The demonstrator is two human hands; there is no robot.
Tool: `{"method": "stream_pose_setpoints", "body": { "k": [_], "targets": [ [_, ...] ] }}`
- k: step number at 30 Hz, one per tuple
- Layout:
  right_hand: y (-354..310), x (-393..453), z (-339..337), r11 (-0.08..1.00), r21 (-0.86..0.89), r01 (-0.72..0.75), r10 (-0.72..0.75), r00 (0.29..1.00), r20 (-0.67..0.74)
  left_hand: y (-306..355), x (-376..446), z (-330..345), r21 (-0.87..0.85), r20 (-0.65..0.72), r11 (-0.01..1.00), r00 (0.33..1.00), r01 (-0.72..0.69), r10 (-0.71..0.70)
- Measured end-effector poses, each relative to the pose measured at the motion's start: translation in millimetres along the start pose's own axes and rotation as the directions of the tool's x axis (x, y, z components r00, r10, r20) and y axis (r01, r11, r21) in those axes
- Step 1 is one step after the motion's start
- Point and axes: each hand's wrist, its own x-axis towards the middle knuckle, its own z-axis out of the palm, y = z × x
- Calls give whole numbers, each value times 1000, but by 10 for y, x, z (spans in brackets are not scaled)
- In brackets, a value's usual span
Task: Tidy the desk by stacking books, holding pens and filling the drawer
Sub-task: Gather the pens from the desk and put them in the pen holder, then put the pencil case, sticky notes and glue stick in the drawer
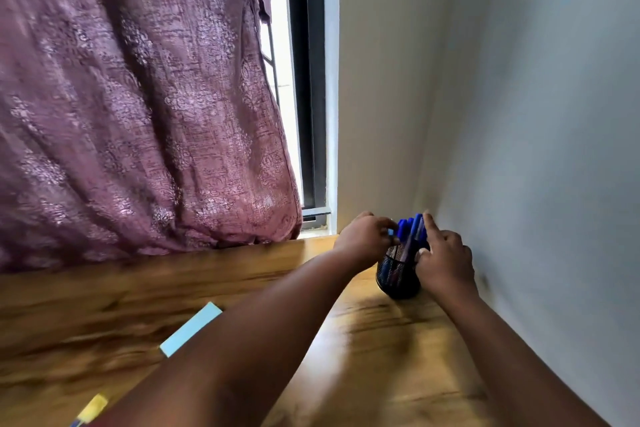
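**Head view: both your hands at the pen cup in the far right corner**

The cup [398,274] is a black mesh holder standing upright on the desk [242,288], at its far right corner, close to the wall [536,114]. Several pens [410,227] with blue caps stand in it, caps up, bunched together and rising above the rim. Their barrels show dimly through the mesh.

Your left hand [367,241] is at the rim on the cup's left side, fingers curled in a narrow pinch around something small and light blue beside the caps; the blur keeps me from saying what it is, or whether you truly grip it. Your right hand [445,262] lies against the cup's right side, thumb on the mesh near the rim, forefinger stretched up beside the caps, the other fingers loosely spread. It touches the cup, but I cannot tell whether it grips it.

On the near left part of the desk lies a pale blue strip [190,329], and at the near left edge a yellow item [92,408], both blurred. A purple curtain [138,97] hangs down to the desk's far edge.
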Motion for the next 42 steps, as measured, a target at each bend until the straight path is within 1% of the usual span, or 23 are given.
{"method": "stream_pose_setpoints", "body": {
  "k": [2,4,6,8,10,13,18,22,23,25,26,27,29,30,32,34,35,36,37,38,39,40,42],
  "targets": [
    [-2,-24,-36,1000,-26,-8,8,1000,5,-47,-77,-52,-27,19,1000,1000,2,-2],
    [-82,-88,-72,998,-52,24,-28,998,-62,-99,-176,-118,-7,47,1000,999,-6,6],
    [-246,-175,-82,991,-75,108,-117,984,-135,-154,-281,-184,38,51,999,998,-25,23],
    [-446,-266,-62,974,-92,206,-218,964,-150,-203,-392,-256,85,44,995,998,-45,41],
    [-671,-391,16,961,-77,266,-274,954,-121,-285,-544,-356,114,31,991,998,-66,63],
    [-982,-606,187,948,-29,317,-318,945,-76,-507,-791,-542,185,19,981,998,-67,64],
    [-1484,-1034,504,896,-50,440,-440,898,18,-1016,-1392,-1050,261,65,961,995,-93,79],
    [-1979,-1613,726,854,-60,517,-514,856,57,-1597,-2173,-1458,298,49,953,998,-55,42],
    [-2109,-1799,797,837,-57,544,-542,839,59,-1763,-2437,-1583,347,36,935,998,-69,60],
    [-2384,-2195,952,815,-35,579,-576,815,58,-2067,-3002,-1845,381,26,919,994,-106,105],
    [-2517,-2410,1036,807,-28,590,-587,807,68,-2252,-3270,-1968,351,5,930,994,-106,112],
    [-2637,-2601,1104,800,-29,599,-595,799,85,-2410,-3521,-2092,358,10,926,992,-122,127],
    [-2918,-3045,1278,793,-20,608,-602,789,124,-2847,-4019,-2356,374,9,927,999,-32,31],
    [-3042,-3275,1380,796,-8,605,-597,788,152,-3062,-4277,-2482,416,35,910,999,10,-28],
    [-3216,-3730,1594,791,1,612,-597,770,225,-3409,-4794,-2665,479,67,878,996,18,-57],
    [-3356,-4214,1834,753,-9,658,-620,714,324,-3688,-5318,-2830,488,94,873,994,6,-60],
    [-3419,-4453,1937,729,-18,684,-628,679,380,-3762,-5570,-2916,468,154,884,985,-2,-79],
    [-3464,-4685,2034,708,-22,706,-630,645,432,-3872,-5804,-2967,469,124,883,991,-16,-48],
    [-3473,-4875,2124,692,-33,721,-619,616,487,-3893,-5986,-3026,446,119,894,988,33,-95],
    [-3476,-5070,2208,677,-50,734,-609,597,522,-3960,-6171,-3056,482,58,876,996,33,-69],
    [-3470,-5226,2278,664,-64,745,-612,590,526,-4058,-6344,-3081,497,49,866,994,62,-100],
    [-3445,-5357,2348,654,-75,753,-625,593,507,-4139,-6513,-3080,473,30,873,989,116,-147],
    [-3379,-5488,2423,659,-82,747,-655,624,426,-4231,-6733,-3093,475,7,865,982,164,-190]
  ]
}}
